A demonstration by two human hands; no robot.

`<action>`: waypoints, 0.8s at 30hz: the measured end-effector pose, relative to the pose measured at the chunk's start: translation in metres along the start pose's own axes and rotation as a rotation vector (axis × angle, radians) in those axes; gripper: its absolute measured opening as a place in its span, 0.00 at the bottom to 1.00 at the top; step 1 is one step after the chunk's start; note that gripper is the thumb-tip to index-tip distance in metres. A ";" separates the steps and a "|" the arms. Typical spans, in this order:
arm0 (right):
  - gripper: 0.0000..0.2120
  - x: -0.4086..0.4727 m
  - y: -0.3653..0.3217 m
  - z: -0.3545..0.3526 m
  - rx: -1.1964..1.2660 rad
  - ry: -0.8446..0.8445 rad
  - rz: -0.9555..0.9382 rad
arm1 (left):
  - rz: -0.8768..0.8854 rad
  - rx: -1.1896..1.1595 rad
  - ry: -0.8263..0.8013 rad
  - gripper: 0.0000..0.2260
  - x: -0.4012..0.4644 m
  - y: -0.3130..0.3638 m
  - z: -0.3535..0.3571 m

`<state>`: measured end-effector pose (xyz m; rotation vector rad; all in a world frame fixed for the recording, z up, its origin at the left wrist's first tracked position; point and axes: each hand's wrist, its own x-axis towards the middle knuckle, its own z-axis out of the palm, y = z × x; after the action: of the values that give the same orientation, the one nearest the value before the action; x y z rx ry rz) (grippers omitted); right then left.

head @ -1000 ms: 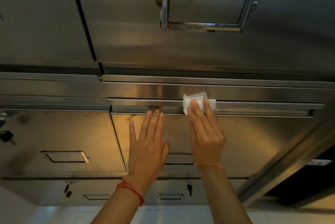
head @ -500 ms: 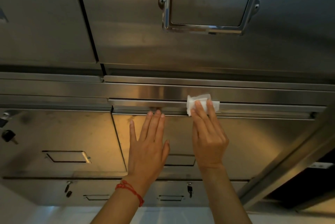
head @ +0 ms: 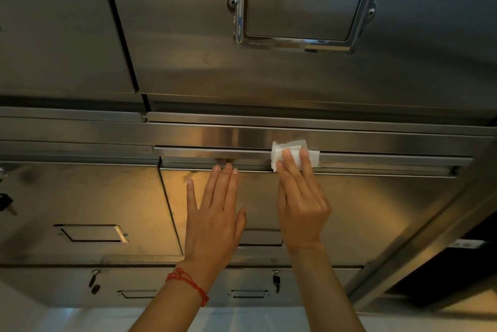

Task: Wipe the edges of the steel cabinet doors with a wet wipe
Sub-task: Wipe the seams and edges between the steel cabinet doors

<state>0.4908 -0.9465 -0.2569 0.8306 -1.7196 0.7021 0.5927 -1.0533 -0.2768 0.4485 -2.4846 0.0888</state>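
The white wet wipe (head: 291, 154) sits on the top edge (head: 376, 160) of the steel door (head: 363, 210). The right hand (head: 302, 205) presses it there with flat fingers. Left of the wipe, the left hand (head: 215, 218) lies flat and wide on the door. Right of the wipe, the edge runs on bare.

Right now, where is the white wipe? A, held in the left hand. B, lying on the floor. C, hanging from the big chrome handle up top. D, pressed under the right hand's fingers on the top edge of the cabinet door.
D: the wet wipe sits under the right hand on the door's top edge; the left hand lies flat, empty.
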 end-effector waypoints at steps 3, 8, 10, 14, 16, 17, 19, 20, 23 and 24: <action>0.08 0.003 -0.011 0.004 0.026 -0.005 -0.054 | -0.004 -0.005 0.012 0.27 0.000 0.001 0.001; 0.09 0.003 0.006 -0.003 -0.005 -0.018 -0.084 | -0.015 -0.009 0.022 0.26 0.000 0.003 -0.002; 0.09 0.001 0.010 -0.005 -0.028 -0.005 -0.034 | -0.012 0.000 0.017 0.26 0.000 0.003 -0.003; 0.08 0.002 -0.003 -0.001 -0.006 -0.007 -0.023 | -0.019 -0.004 0.020 0.26 0.000 0.004 -0.003; 0.08 0.005 -0.005 0.000 0.016 -0.012 -0.089 | -0.023 -0.006 0.022 0.26 0.001 0.005 -0.002; 0.08 0.006 -0.003 0.000 0.020 -0.017 -0.115 | -0.021 -0.004 0.021 0.26 0.001 0.005 -0.002; 0.07 0.006 0.005 -0.003 0.012 -0.024 -0.126 | -0.018 -0.002 0.023 0.26 0.000 0.004 -0.001; 0.08 0.004 0.011 -0.005 -0.003 -0.021 -0.110 | -0.016 -0.001 0.026 0.26 0.000 0.004 -0.001; 0.09 -0.002 0.021 -0.008 -0.050 -0.015 -0.025 | -0.016 -0.001 0.031 0.26 -0.001 0.003 -0.001; 0.09 -0.003 0.021 -0.008 -0.054 -0.011 -0.002 | -0.016 -0.002 0.034 0.26 -0.001 0.003 -0.001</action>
<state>0.4791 -0.9273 -0.2588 0.7999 -1.7397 0.6479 0.5927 -1.0498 -0.2759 0.4620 -2.4474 0.0873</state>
